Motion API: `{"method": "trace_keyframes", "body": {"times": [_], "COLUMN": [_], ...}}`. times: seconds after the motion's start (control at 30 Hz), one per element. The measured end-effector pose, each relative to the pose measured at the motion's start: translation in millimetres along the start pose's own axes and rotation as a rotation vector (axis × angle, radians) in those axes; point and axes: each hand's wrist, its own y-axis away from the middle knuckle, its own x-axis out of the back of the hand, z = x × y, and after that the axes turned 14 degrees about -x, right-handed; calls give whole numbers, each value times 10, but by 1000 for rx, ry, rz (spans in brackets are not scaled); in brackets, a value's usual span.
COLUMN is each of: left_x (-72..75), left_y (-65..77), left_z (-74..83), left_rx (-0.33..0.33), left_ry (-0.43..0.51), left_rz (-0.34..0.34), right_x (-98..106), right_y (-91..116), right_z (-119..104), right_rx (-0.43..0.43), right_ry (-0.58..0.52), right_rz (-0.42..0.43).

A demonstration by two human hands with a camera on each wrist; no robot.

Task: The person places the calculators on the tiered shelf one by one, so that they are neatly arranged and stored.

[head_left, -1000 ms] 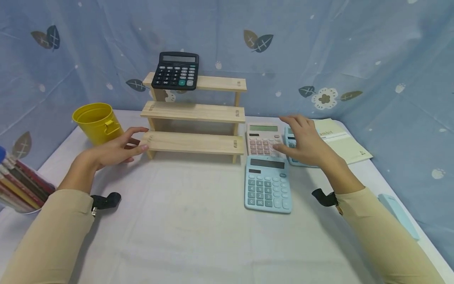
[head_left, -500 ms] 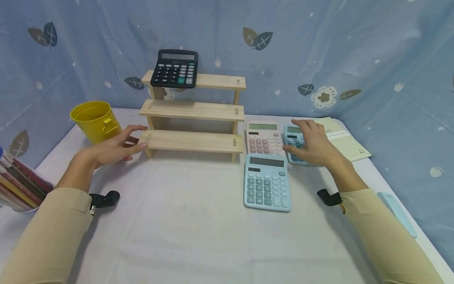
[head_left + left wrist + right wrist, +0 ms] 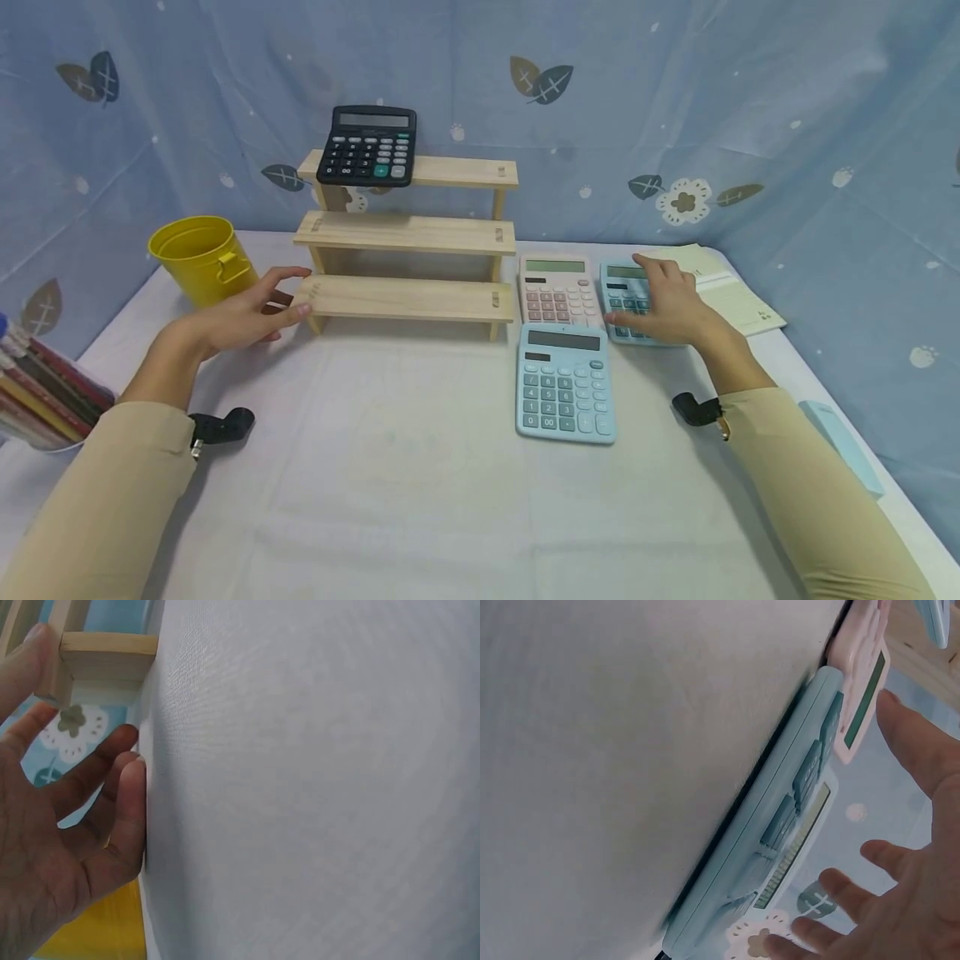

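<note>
My left hand (image 3: 234,321) grips the left end of the lowest board of a three-tier wooden display stand (image 3: 405,297); thumb at the front corner, index finger behind. In the left wrist view, the other fingers of that hand (image 3: 52,840) spread beside the end of the stand (image 3: 109,646), near the tabletop. Over a blue calculator (image 3: 624,290) hovers my right hand (image 3: 678,307), fingers spread, covering its right side. The right wrist view shows a gap between the fingers (image 3: 847,892) and the blue calculator (image 3: 780,814). To its left lies a pink calculator (image 3: 557,289).
Another blue calculator (image 3: 566,385) lies in front of the pink one. A black calculator (image 3: 367,146) leans on the top tier. At left are a yellow bucket (image 3: 206,267) and a holder with pencils (image 3: 48,387); at right, a notebook (image 3: 738,302) and a light-blue case (image 3: 842,446).
My right hand has moved right, from over the pink calculator's right edge to over the blue calculator beside it. My left hand stays at the stand's end.
</note>
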Motion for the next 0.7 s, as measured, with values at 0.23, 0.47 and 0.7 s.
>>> {"method": "trace_keyframes", "body": {"times": [0.23, 0.47, 0.7], "left_x": [4, 4, 9], "left_y": [0, 8, -8], "left_z": [0, -31, -29], "left_rx": [-8, 9, 2], "left_ry": [-1, -9, -6], "left_rz": [2, -1, 1], "right_x": [-17, -25, -18], "right_y": [-15, -32, -35], "right_z": [14, 18, 6], "right_rx": [-76, -105, -166], "right_ry": [3, 35, 39], "right_rz": [-53, -128, -166]}}
